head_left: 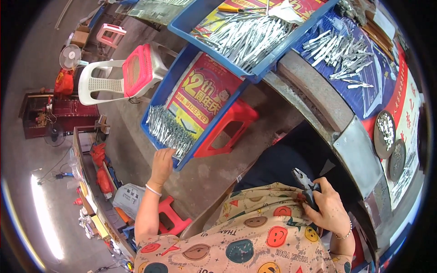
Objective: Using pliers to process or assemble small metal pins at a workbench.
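My left hand (162,164) reaches out to the near edge of a blue tray (160,96) that rests on a red stool (227,129). Its fingers touch a row of small silver metal pieces (167,131) lying in that tray. A thin bracelet circles that wrist. My right hand (328,205) rests near my lap and grips dark-handled pliers (306,182), jaws pointing up and left. A bead bracelet sits on that wrist. My patterned beige shirt fills the lower middle.
A second blue tray (268,63) with several silver pieces sits higher up. More pieces lie on a blue sheet (364,95) on the workbench at right, beside two dark round dishes (385,128). A white chair with a pink basket (136,68) stands at left. A small red stool (169,218) sits below.
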{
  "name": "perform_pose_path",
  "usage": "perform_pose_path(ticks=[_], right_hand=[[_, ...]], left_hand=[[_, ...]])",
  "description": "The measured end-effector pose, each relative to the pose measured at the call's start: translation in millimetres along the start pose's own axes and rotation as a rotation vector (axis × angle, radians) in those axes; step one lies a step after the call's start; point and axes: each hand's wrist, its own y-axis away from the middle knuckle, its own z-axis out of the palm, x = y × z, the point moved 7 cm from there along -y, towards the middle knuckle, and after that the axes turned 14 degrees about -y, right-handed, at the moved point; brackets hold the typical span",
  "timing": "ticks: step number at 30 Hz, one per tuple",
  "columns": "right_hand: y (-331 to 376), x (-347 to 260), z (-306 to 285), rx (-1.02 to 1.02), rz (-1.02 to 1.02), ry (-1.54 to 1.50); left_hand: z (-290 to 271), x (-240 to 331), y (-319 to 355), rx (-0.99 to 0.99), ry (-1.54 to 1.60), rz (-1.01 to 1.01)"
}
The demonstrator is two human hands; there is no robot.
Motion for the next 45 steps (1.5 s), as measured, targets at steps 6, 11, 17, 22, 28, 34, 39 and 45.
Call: perform_pose_path(ticks=[6,11,17,22,28,34,39,45], right_hand=[[-4,-1,5,-0.005,-0.01,0.034],[-12,-6,10,-0.027,-0.026,0.051],[-18,-7,15,-0.069,0.008,0.073],[-24,-13,22,-0.085,-0.052,0.106],[-21,-12,20,-0.073,-0.037,0.105],[-16,-14,21,-0.058,-0.09,0.134],[-5,-6,15,-0.031,-0.071,0.099],[2,1,19,-0.031,-0.1,0.087]], left_hand=[[-3,2,-5,-0.187,-0.126,0.259],[10,-5,-1,-0.224,-0.13,0.278],[-12,-20,-6,0.055,0.165,-0.129],[-4,-2,-18,0.03,0.318,-0.33],[-14,8,-22,0.004,0.378,-0.435],[-10,53,-76,-0.273,-0.044,0.104],[-10,47,-69,-0.299,-0.092,0.14],[-134,128,-133,0.095,0.195,0.301]])
